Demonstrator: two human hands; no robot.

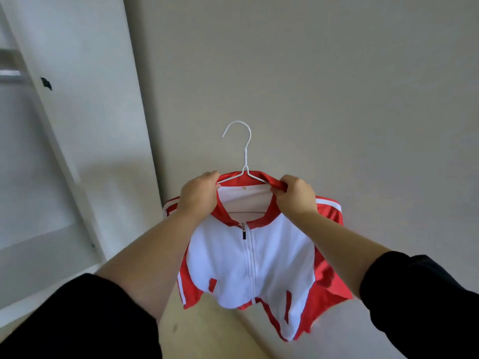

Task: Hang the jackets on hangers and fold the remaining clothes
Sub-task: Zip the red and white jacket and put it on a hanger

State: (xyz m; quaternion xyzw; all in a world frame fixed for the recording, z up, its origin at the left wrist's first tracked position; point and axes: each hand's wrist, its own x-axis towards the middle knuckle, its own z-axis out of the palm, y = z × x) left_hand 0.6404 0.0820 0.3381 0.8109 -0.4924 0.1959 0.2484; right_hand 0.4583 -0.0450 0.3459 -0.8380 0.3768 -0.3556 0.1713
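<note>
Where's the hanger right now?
Centre of the head view: the white wire hanger sits inside the red-and-white jacket, hook up, between the left hand and right hand that grip the collar.

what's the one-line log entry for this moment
jacket: zipped, on hanger | left hand: grips collar | right hand: grips collar | hanger: not hung yet

The one head-worn camera looks forward from close behind the fingers (210, 178), facing the wall (337, 86) beyond them.
</note>
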